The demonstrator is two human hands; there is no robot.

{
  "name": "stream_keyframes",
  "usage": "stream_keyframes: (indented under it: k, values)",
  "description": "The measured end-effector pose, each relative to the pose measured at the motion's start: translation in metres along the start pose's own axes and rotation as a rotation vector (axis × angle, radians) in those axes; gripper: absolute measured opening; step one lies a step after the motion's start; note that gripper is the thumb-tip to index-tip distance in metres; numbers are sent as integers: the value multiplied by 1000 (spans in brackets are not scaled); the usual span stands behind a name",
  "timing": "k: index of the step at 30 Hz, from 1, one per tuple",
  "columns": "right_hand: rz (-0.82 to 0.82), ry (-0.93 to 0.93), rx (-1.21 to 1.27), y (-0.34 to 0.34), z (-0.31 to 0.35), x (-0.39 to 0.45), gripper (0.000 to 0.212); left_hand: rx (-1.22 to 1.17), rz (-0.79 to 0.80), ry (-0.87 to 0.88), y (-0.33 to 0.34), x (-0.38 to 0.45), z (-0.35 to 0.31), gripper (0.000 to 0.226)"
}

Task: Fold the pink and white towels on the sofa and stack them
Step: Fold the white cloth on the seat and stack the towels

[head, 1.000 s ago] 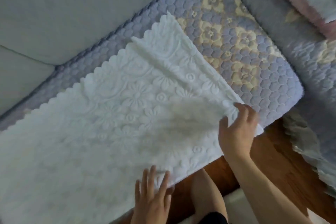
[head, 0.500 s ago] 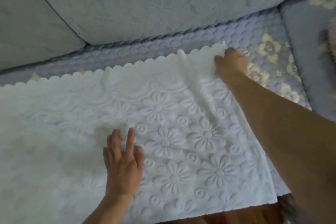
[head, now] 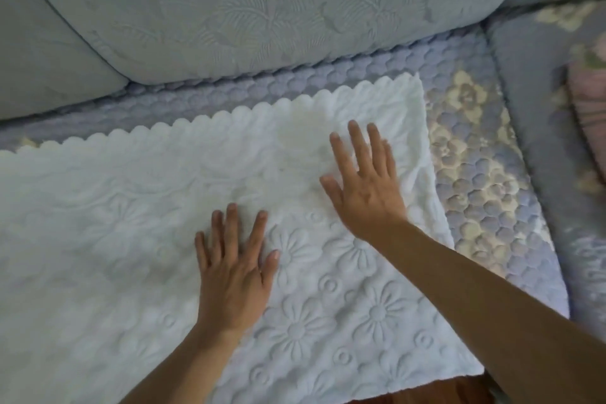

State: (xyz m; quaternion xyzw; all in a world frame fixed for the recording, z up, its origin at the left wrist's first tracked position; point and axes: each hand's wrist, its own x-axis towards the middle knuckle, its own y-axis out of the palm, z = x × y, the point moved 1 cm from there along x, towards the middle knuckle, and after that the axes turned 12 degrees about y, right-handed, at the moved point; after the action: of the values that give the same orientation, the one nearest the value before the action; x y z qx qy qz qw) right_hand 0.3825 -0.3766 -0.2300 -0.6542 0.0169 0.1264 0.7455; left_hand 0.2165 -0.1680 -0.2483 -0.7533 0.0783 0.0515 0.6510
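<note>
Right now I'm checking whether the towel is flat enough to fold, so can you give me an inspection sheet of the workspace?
Surface: quilted lilac sofa seat cover with yellow flowers; bare to the right of the towel.
Job's things: white towel spread flat on the seat, scalloped edge toward the back cushions, near edge hanging over the seat front. A pink item at the far right edge, too cropped to identify.
Clutter: nothing seen.
Grippers: left hand and right hand both palm-down on the towel, fingers straight and spread.
Cables: nothing seen.
Surroundings: grey-blue embossed back cushions; a strip of wooden floor below the towel.
</note>
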Motion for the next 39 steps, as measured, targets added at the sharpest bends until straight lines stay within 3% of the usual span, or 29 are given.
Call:
stream_keyframes:
  k: [4, 8, 11, 13, 16, 23, 25, 29, 32, 34, 37, 39]
  values:
    - [98, 203, -121, 13, -58, 42, 67, 7, 29, -35, 18, 13, -4, 66]
    - [62, 386, -38, -2, -28, 28, 67, -71, 157, -17, 8, 12, 3, 71]
    - [67, 124, -6, -4, 45, -27, 63, -214, 232, 34, -11, 14, 7, 67]
    - [118, -44, 11, 8, 104, -67, 61, -261, 176, 34, -26, -2, 24, 61]
    - [215, -102, 33, 27, 180, -118, 62, -200, 69, -132, -38, -63, 78, 57]
    - [234, -266, -77, 77, 322, -183, 65, -111, 118, -550, -23, -287, 291, 61]
    - [256, -200, -133, 96, 352, -192, 66, -73, 164, -575, -17, -351, 349, 64]
    - [183, 118, -46, 100, 437, -206, 66, -161, 184, -593, -19, -434, 427, 65]
    - [128, -123, -25, 94, 544, -206, 65, -313, 76, -707, -24, -450, 448, 67]
    - [132, -294, 19, 94, 624, -199, 55, -551, -72, -820, -27, -449, 456, 59]
    - [224, -253, 135, 100, 727, -171, 44, -852, -176, -964, -20, -446, 470, 30]
    - [254, -136, 128, 109, 775, -144, 46, -838, -137, -900, -16, -446, 476, 33]
